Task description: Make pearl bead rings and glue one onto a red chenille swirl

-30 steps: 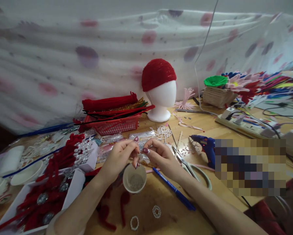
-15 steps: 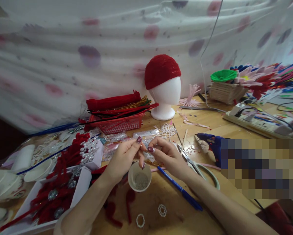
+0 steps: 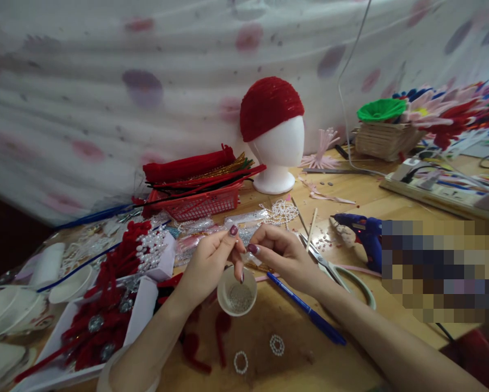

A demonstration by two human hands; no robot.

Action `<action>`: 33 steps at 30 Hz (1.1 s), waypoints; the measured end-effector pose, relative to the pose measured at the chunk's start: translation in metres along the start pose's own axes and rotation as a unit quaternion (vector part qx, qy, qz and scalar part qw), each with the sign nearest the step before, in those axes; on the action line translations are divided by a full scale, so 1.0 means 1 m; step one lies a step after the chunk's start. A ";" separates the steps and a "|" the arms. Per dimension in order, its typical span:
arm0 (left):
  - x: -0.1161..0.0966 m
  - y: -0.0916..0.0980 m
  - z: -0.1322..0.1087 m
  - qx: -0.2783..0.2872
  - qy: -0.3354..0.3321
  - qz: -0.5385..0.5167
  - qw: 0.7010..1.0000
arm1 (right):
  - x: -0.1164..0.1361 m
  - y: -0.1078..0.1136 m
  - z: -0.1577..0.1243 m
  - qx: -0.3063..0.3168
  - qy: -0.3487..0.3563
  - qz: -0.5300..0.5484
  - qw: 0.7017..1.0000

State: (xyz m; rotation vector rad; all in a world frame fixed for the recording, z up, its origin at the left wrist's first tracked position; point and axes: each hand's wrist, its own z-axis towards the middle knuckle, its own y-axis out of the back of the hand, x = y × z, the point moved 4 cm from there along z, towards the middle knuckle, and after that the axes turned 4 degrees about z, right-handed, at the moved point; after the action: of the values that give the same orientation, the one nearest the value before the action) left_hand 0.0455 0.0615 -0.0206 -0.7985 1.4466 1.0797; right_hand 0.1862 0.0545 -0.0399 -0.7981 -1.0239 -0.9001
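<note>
My left hand (image 3: 211,258) and my right hand (image 3: 283,253) meet above a white cup (image 3: 236,291) that has small clear beads at its bottom. Thumb and fingers of each hand are pinched together, nearly touching each other. Whatever sits between the fingertips is too small to make out. On the table in front of the cup lie two rings of white pearl beads, a plain one (image 3: 241,362) and a thicker one (image 3: 277,345). A blue pen (image 3: 305,307) lies beneath my right wrist. Scissors (image 3: 338,272) with pale handles lie just right of that hand.
A white box (image 3: 140,316) of red fuzzy flowers stands at left, near paper bowls (image 3: 13,310). Behind are a red basket (image 3: 203,204) of fuzzy stems and a white foam head (image 3: 279,147) in a red cap. A blue glue gun (image 3: 362,234) and a power strip (image 3: 444,190) are at right.
The whole view has shifted slightly, so the table things appear a little to the right. Both hands keep their pinch above the cup, with hardly any movement of the fingers.
</note>
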 end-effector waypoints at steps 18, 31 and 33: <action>-0.006 0.000 -0.001 -0.027 -0.011 0.069 0.997 | -0.003 0.001 0.000 -0.010 0.003 -0.010 1.000; -0.011 0.000 -0.003 -0.050 -0.046 0.126 0.990 | -0.006 -0.002 0.001 0.020 -0.057 0.092 0.994; -0.012 -0.001 -0.004 -0.054 -0.047 0.133 0.989 | -0.009 -0.001 0.001 0.015 -0.065 0.115 0.991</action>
State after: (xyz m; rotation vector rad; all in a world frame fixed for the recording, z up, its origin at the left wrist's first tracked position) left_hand 0.0471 0.0565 -0.0091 -0.6320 1.4514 1.3893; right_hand 0.1828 0.0574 -0.0482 -0.9380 -1.0327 -0.6400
